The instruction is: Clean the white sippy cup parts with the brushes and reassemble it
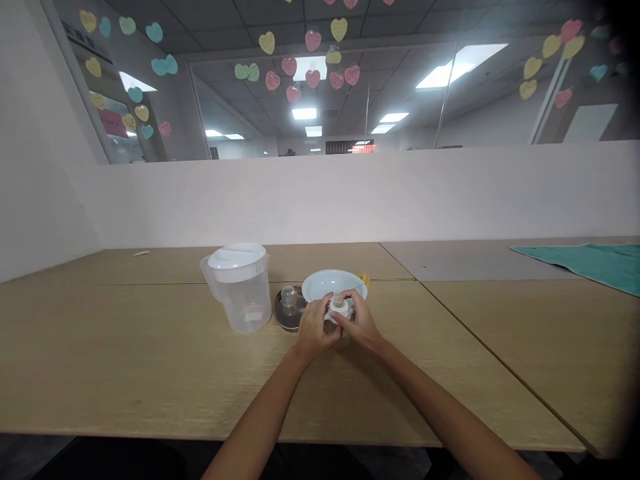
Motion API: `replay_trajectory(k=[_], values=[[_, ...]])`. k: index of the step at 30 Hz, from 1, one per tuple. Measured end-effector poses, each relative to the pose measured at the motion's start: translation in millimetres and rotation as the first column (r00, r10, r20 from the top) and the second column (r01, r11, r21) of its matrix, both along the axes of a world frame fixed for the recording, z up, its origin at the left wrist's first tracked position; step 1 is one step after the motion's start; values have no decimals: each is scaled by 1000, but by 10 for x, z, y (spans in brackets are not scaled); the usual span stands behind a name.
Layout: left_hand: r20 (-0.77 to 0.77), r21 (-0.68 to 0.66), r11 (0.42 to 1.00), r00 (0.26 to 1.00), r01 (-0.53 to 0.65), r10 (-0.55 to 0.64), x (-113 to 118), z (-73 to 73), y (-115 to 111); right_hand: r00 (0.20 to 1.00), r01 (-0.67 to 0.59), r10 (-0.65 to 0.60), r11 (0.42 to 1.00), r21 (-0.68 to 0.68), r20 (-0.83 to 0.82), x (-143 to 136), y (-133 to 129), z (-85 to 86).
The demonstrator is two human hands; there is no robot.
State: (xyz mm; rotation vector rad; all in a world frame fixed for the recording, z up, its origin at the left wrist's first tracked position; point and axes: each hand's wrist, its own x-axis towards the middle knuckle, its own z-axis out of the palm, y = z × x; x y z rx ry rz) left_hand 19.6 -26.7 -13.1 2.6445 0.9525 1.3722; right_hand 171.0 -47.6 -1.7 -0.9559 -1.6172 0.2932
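A baby bottle (341,307) with a white screw collar and a clear teat stands upright between my hands, just in front of the white bowl (327,274). My left hand (316,325) is wrapped round its left side. On the other side, the fingers and thumb of my right hand (362,323) close on the white collar. Most of the bottle's body is hidden behind my fingers. Left of my hands, a clear domed cap (289,299) rests in a round dark metal tray (283,323).
A clear plastic pitcher (246,297) with a white lid stands left of the tray. Something yellow (367,280) shows behind the bowl's right edge. A green cloth (595,261) lies at the far right. A white wall (350,200) with a window above closes off the table's back.
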Motion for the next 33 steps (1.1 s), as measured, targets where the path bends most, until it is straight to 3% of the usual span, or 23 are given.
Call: replay_trajectory(k=[3, 7, 15, 19, 27, 33], values=[[15, -23, 1000, 1000, -9, 10, 4, 4, -2, 995, 92, -91, 995, 29, -27, -72, -11, 14], [27, -31, 999, 999, -22, 23, 11, 7, -3, 997, 75, -74, 996, 37, -27, -87, -26, 40], [37, -19, 999, 998, -51, 52, 20, -14, 1, 965, -231, 217, 970, -79, -150, -34, -25, 1], [36, -19, 999, 998, -44, 45, 20, -10, -3, 933, -293, 258, 949, -116, -250, -45, 21, 3], [37, -22, 999, 999, -28, 29, 42, 17, -4, 960, -259, 242, 958, -121, -144, 30, 35, 132], [35, -24, 999, 999, -39, 40, 36, 9, -6, 920, -269, 225, 958, -100, -320, -2, 61, 121]])
